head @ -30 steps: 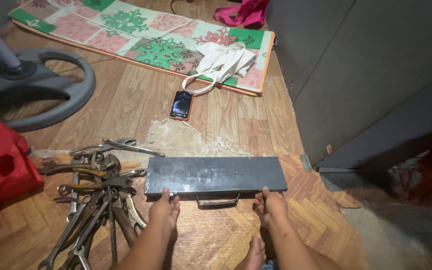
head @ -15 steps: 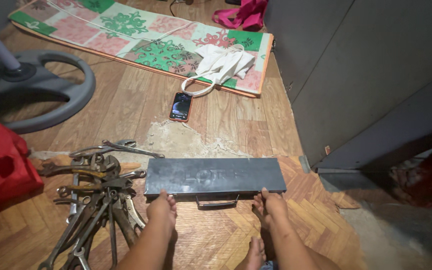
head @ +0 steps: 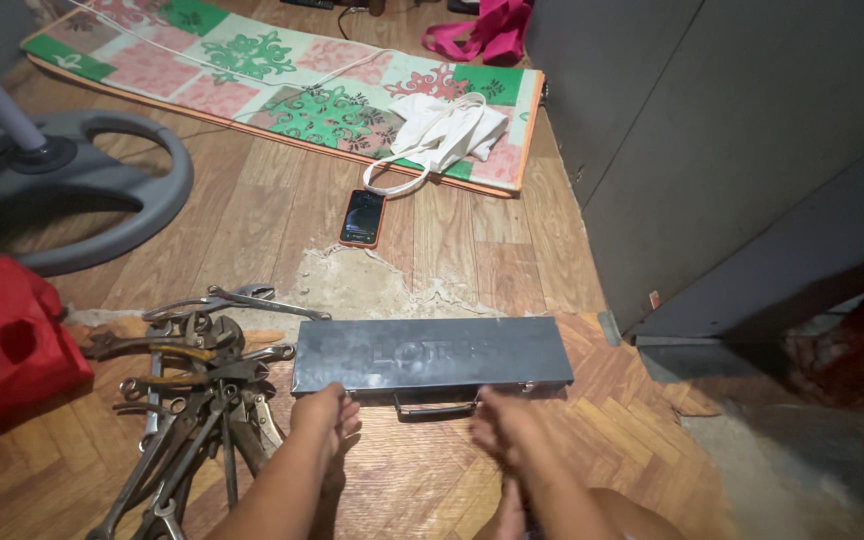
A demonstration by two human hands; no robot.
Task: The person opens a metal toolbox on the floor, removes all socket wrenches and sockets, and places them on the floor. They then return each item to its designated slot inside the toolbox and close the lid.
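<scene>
Both hands sit low in the middle of the frame, at the near edge of a long grey metal toolbox [head: 432, 353] that lies shut and flat on the wooden floor [head: 252, 210]. Left hand [head: 324, 418] rests with its fingers loosely curled, the fingertips touching the box's front edge just left of the wire carry handle [head: 435, 406]. Right hand [head: 505, 432] is blurred, a little short of the box below the handle's right end; its fingers look loosely spread, holding nothing.

Going by size: a dark grey cabinet wall [head: 712, 140] fills the upper right. A patterned mat [head: 282, 70] in green, pink and white runs across the top, with a white cloth bag [head: 447, 130] lying on its right end and a pink strap [head: 487, 28] beyond it. A round grey fan base [head: 157, 200] takes the upper left, and a red plastic bag [head: 7, 345] sits at the left edge. Just left of the toolbox lies a heap of wrenches and pliers [head: 197, 390], the nearest ones close to the left hand. A smartphone [head: 363, 217] lies face up above the box, below the white cloth bag.
</scene>
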